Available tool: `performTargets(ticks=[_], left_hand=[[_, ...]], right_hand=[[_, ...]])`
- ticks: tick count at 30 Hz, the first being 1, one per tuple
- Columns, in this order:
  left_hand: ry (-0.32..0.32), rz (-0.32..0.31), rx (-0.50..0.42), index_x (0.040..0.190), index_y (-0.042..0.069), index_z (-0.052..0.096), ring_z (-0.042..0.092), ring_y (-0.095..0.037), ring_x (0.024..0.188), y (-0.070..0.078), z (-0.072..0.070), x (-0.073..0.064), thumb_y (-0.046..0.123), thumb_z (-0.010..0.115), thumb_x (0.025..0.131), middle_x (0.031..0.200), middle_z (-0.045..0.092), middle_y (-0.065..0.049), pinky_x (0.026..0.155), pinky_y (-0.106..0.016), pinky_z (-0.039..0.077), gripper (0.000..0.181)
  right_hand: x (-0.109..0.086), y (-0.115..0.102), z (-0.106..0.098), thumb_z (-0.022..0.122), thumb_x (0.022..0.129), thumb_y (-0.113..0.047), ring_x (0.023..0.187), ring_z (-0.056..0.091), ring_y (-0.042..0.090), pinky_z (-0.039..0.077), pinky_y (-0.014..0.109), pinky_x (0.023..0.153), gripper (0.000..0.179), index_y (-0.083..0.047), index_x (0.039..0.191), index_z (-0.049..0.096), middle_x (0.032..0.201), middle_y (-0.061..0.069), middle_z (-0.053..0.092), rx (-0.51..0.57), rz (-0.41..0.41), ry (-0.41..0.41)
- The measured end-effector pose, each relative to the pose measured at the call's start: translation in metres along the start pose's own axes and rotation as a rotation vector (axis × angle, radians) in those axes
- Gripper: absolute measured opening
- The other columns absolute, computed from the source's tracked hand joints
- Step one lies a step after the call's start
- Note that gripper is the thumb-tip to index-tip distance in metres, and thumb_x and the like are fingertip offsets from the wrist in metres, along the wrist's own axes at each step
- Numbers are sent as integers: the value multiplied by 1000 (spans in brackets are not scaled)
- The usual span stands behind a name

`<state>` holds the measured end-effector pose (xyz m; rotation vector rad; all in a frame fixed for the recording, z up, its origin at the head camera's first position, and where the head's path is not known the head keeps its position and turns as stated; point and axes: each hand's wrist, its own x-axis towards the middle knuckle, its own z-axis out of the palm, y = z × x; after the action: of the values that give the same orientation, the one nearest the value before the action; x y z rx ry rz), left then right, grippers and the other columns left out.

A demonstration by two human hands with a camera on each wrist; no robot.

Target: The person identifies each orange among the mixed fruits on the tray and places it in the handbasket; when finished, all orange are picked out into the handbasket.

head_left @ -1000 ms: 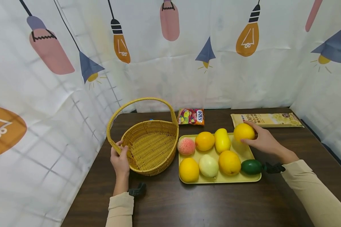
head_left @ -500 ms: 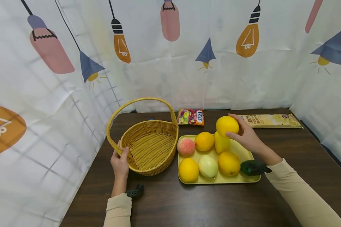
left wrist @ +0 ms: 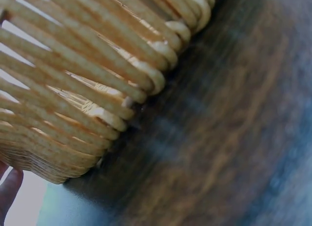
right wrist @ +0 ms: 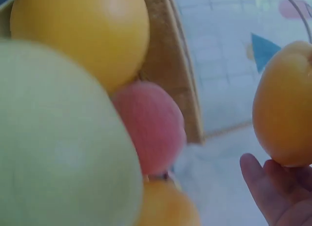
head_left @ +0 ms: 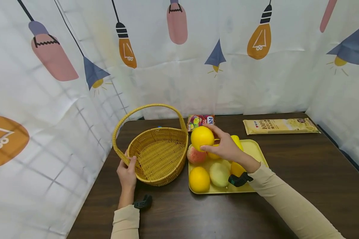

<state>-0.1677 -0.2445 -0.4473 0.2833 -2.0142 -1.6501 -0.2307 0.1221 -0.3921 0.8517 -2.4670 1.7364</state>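
My left hand (head_left: 127, 174) grips the left side of the yellow wicker basket (head_left: 170, 176), thumb over the rim near the base of its handle. Nothing lies inside the basket. Fingers and thumb of my right hand (head_left: 224, 146) hold a round yellow-orange orange (head_left: 202, 138), raised over the back left of the yellow tray (head_left: 255, 152). Beneath it a pink peach (head_left: 195, 156) is partly covered. The right wrist view shows the held orange (right wrist: 287, 111) on the fingers, with a pale green round fruit (right wrist: 58, 138) large at the left.
In the tray also lie another orange (head_left: 199, 179) and a long yellow fruit (head_left: 237, 141); the sleeve and wrist hide part of its right side. Behind stand a red candy bag (head_left: 194, 122) and a long cream packet (head_left: 281, 126). A patterned curtain (head_left: 155, 83) encloses the dark table (head_left: 173, 215).
My right hand has carried the orange leftward from the tray's back right corner, across the long yellow fruit, to above the peach. The left hand keeps its hold on the basket.
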Motion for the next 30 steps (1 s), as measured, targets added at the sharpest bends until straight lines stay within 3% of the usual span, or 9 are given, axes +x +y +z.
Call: performTargets(ticks=[3, 5, 8, 10, 13, 19, 25, 30], left_hand=[[-4, 9, 2, 126, -7, 59, 52, -8, 77, 0, 1, 0, 23, 58, 98, 137, 53, -22, 62, -15, 43, 41], [2, 20, 5, 131, -6, 57, 50, -4, 74, 0, 0, 1, 23, 58, 98, 120, 59, -24, 62, -15, 42, 44], [15, 28, 3, 134, -3, 56, 49, -6, 70, -1, -1, 2, 23, 58, 98, 95, 61, -12, 60, -17, 42, 44], [18, 26, 1, 134, -3, 56, 46, -11, 65, -2, -1, 2, 23, 58, 98, 83, 54, -4, 57, -19, 41, 44], [7, 20, -6, 135, -2, 55, 47, -12, 64, -3, -1, 1, 22, 58, 98, 80, 52, 3, 56, -21, 42, 45], [-5, 27, -18, 134, -2, 55, 40, -9, 54, -5, -1, 0, 21, 56, 99, 70, 48, -1, 50, -21, 39, 42], [9, 48, 10, 133, -3, 56, 43, -11, 58, -3, -1, 0, 22, 57, 98, 73, 50, 3, 53, -20, 40, 43], [10, 43, 16, 135, -1, 55, 46, -8, 62, -2, 0, 0, 22, 57, 99, 78, 52, 2, 56, -20, 42, 43]], right_hand=[[4, -2, 15, 80, 83, -26, 102, 60, 23, 53, 43, 87, 77, -19, 149, 40, 128, 8, 58, -34, -9, -11], [7, -3, 25, 80, 82, -29, 102, 61, 22, 54, 41, 86, 79, -18, 149, 40, 128, 7, 59, -36, -12, -27], [12, -5, 39, 80, 81, -35, 107, 61, 20, 55, 37, 84, 80, -19, 149, 40, 134, 3, 56, -2, -4, -53], [15, -8, 49, 80, 81, -38, 108, 61, 20, 55, 34, 83, 81, -20, 149, 40, 138, 2, 52, 22, 1, -77], [18, -11, 61, 80, 80, -40, 106, 63, 20, 55, 32, 80, 81, -21, 149, 40, 138, 2, 51, 27, 7, -106], [22, -17, 84, 80, 81, -40, 102, 61, 17, 55, 29, 79, 83, -22, 150, 38, 135, 3, 52, -3, -5, -138], [26, -16, 103, 80, 80, -40, 103, 57, 13, 53, 28, 79, 81, -28, 149, 39, 138, -3, 50, -20, -28, -160], [29, -17, 115, 81, 79, -41, 106, 56, 14, 51, 30, 84, 83, -24, 149, 39, 141, -2, 49, -56, -41, -168]])
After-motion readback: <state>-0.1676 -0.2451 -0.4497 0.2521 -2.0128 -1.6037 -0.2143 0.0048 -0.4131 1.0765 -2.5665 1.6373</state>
